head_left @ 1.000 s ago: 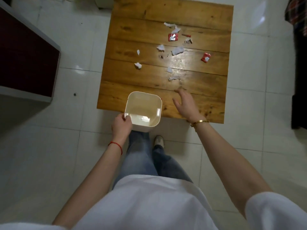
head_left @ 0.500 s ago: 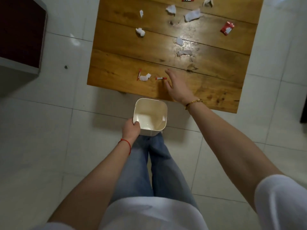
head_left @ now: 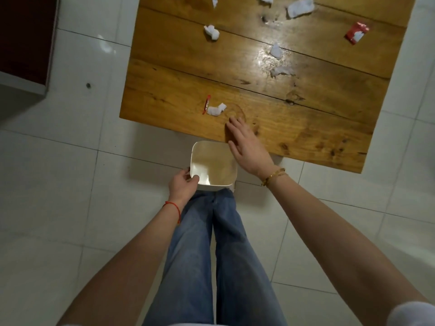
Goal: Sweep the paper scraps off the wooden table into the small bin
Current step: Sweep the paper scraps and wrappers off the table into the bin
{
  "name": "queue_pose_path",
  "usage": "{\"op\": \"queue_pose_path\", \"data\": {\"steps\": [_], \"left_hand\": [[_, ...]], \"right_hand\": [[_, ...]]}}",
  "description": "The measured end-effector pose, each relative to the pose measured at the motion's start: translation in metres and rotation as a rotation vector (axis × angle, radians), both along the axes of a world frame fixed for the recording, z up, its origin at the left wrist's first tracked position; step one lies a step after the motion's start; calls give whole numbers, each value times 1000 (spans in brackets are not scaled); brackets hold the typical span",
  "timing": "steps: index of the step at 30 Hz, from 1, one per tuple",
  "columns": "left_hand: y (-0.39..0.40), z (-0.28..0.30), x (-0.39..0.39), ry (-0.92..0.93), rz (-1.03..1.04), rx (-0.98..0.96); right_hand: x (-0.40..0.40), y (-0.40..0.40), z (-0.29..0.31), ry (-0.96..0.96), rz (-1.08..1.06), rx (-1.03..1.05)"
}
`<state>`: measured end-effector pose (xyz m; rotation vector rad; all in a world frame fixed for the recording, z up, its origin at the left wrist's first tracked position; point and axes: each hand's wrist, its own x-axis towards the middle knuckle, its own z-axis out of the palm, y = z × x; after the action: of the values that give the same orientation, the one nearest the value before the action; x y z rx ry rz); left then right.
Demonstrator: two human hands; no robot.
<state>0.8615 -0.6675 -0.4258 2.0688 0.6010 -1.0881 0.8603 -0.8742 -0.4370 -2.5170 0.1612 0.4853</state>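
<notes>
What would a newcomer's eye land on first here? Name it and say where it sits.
First, the wooden table strewn with white paper scraps, plus a red and white wrapper near its far right side. Next, the small bin, held by the left hand just below the table's near edge. The right hand lies open at that edge, above the bin's rim.

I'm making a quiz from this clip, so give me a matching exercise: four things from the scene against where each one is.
1. small bin
2. red wrapper
3. right hand
4. left hand

a. far right of the wooden table
b. gripping the bin's near corner
c. held below the table's near edge
d. flat at the table's near edge

Pairs: 1-c, 2-a, 3-d, 4-b
</notes>
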Motion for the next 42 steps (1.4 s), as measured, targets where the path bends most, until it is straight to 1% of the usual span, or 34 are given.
{"op": "queue_pose_path", "data": {"steps": [3,6,8,10,12,15,17,21,24,27,32,34,39,42], "left_hand": [[1,-1,2,-10,33,-8],[2,-2,4,-10,42,-14],[3,-2,6,-8,47,-19],[6,-4,7,-8,46,-22],[8,-5,8,-2,34,-25],[10,-8,9,-3,29,-30],[11,-9,10,-7,19,-35],[11,-12,12,-11,8,-27],[10,-10,13,-15,6,-24],[11,-8,12,2,6,-34],[12,-1,5,25,-27,-37],[11,5,1,30,-31,-44],[9,37,-12,49,-100,-39],[5,64,-19,45,-149,-60]], "right_hand": [[-20,17,3,6,133,44],[-41,33,6,55,267,108],[-49,38,8,48,315,140],[-39,35,11,-21,267,104],[-13,26,13,-75,156,22],[41,10,12,-82,50,-51],[71,4,9,-74,50,-49],[93,13,-4,-12,177,-51],[72,27,-14,-1,247,-35],[29,40,-15,-5,242,3],[-45,59,1,133,299,177],[-64,60,9,133,222,210],[-86,50,47,23,-194,166],[-100,40,76,-32,-349,133]]}}
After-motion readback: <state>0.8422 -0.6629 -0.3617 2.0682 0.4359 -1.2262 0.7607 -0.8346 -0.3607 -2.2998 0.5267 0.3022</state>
